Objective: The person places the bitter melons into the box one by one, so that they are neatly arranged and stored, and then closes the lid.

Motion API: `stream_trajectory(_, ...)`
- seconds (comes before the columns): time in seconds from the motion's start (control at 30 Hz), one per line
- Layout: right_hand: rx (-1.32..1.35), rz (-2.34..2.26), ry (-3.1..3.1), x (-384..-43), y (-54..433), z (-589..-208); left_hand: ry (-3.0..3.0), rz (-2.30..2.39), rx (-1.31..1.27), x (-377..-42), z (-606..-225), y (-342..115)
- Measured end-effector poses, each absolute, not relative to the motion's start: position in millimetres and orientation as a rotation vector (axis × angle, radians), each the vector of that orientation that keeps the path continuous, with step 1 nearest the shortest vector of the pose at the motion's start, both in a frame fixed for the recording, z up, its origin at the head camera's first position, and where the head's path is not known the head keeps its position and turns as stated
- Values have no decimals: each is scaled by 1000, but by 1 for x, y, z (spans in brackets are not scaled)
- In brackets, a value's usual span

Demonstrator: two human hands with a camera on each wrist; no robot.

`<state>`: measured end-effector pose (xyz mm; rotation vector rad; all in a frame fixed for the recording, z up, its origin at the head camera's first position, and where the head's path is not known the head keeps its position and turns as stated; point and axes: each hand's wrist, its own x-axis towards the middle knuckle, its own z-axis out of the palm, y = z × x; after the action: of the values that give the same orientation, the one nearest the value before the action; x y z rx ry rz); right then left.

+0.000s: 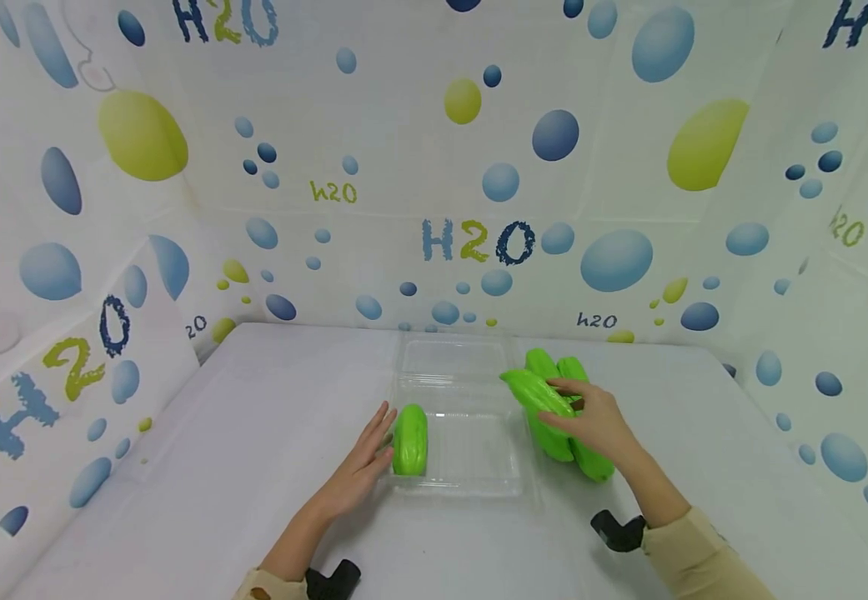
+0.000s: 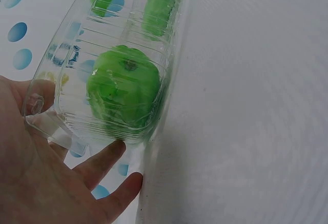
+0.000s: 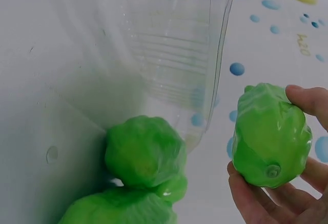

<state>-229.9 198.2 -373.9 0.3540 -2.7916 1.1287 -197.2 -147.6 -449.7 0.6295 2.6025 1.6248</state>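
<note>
Printed backdrop [image 1: 403, 125]: white sheeting was patterned with spots and "H2O" lettering.
White table [image 1: 253, 400]: the work was laid out on its surface.
Clear clamshell container [image 1: 474, 454]: it was set on the table, its lid [image 1: 452, 358] folded open toward the backdrop; thin, flexible walls were suggested, easily dented, best steadied by the rim.
Gourd pile [image 1: 593, 462]: green bitter gourds were heaped just beside the container's right side; their number could not be told.
Right hand [image 1: 602, 421]: thumb and fingers were spread to the width of the held gourd [image 1: 533, 390] and curled about its sides.
Left hand [image 1: 358, 467]: fingers were extended at the container's left wall; nothing was gripped.
Held gourd: it was tilted above the pile; light weight, firmness and some slipperiness were judged likely from its gloss, so a mid-body hold seemed best.
Boxed gourd [image 1: 411, 440]: it was laid lengthwise along the container's left side.
</note>
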Motion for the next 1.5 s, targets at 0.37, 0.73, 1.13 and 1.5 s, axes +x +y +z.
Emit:
stream_trajectory(0.37, 456, 1199, -2761, -238, 184, -379, 2594, 1629, 625, -198, -451, -148)
stream_trajectory(0.73, 479, 1240, -2759, -244, 168, -380, 2597, 1630, 621, -198, -451, -148)
stream_trajectory(1.13, 512, 1300, -2795, -244, 151, -378, 2606, 1610, 608, -197, -452, -148)
stream_trajectory(1.5, 554, 1302, -2793, -247, 139, -386, 2614, 1610, 608, -196, -450, -148)
